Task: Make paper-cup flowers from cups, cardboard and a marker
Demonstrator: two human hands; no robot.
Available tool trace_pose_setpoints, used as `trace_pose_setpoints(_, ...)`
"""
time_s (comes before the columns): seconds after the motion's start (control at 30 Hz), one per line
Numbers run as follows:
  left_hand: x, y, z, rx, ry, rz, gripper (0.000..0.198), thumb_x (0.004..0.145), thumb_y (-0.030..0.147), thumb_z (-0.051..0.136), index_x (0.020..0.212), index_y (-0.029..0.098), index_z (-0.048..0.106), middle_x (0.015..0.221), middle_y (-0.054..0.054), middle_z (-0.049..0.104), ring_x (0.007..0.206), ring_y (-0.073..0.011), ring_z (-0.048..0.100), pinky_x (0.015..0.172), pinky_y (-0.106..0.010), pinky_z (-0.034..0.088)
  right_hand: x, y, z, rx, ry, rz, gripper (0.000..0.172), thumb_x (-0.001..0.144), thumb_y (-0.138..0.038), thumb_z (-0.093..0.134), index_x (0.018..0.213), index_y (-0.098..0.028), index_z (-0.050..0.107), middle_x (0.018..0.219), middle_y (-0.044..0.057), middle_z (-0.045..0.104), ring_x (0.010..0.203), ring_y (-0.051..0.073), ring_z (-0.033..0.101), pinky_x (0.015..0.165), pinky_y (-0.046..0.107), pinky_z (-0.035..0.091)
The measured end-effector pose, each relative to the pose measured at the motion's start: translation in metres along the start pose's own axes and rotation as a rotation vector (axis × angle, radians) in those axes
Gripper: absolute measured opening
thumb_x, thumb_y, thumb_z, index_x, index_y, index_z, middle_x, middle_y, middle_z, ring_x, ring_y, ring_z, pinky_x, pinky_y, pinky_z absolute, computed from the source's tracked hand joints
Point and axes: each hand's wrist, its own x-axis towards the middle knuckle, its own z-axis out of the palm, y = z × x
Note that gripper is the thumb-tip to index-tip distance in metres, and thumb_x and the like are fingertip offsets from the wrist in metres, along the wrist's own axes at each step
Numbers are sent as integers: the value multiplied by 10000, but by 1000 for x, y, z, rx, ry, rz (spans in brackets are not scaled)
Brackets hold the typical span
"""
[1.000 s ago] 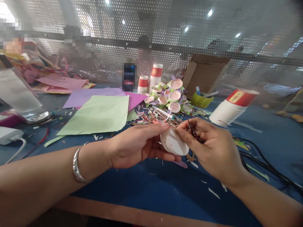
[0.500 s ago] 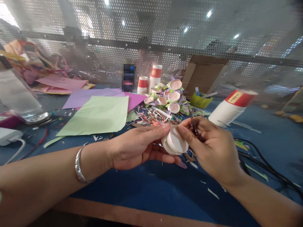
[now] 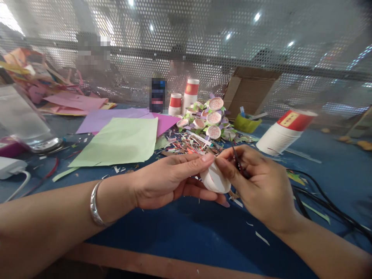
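Note:
My left hand (image 3: 171,180) pinches a white round paper cup bottom (image 3: 215,181) between thumb and fingers, just above the blue table. My right hand (image 3: 258,182) also touches that white piece with its thumb and grips small dark scissors (image 3: 236,159), whose blades stick up from the fist. Both hands meet at the middle of the view. A silver bangle (image 3: 94,203) sits on my left wrist.
A pile of cut cup bottoms and paper scraps (image 3: 207,124) lies behind the hands. Green paper (image 3: 122,141) and purple paper (image 3: 116,116) lie at left, a tipped stack of red-and-white cups (image 3: 285,131) at right, black cables (image 3: 319,197) at right, a cardboard box (image 3: 250,91) behind.
The white piece has been turned and tilted between the hands, now more edge-on. Both hands stay nearly in place.

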Motion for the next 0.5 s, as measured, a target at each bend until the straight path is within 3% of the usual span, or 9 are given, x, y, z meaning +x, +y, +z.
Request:
trace_pose_setpoints(0.2, -3, 1, 0, 53, -29, 39, 214, 983, 221, 596, 1146, 161, 721, 1037, -80, 697, 901, -144, 717, 816, -219, 576, -2, -1, -1, -13, 17, -2, 117, 938, -285, 664, 862, -198, 645, 563, -65, 570, 400, 64, 440, 369, 206, 330)
trace_pose_setpoints(0.37, -3, -2, -1, 72, 49, 111, 332, 875, 177, 726, 1206, 200, 714, 1049, -64, 699, 922, -142, 656, 799, -229, 546, -3, 1, -2, -66, 81, -62, 72, 910, -246, 702, 860, -211, 663, 521, -92, 495, 409, 57, 400, 401, 193, 343)
trace_pose_setpoints(0.5, -1, -5, -4, 124, 104, 203, 375, 817, 114, 758, 1177, 213, 725, 1035, -34, 734, 906, -123, 659, 775, -203, 508, -5, 4, -2, -32, 82, -78, 45, 911, -242, 708, 905, -231, 665, 563, -91, 550, 417, 50, 428, 402, 172, 356)
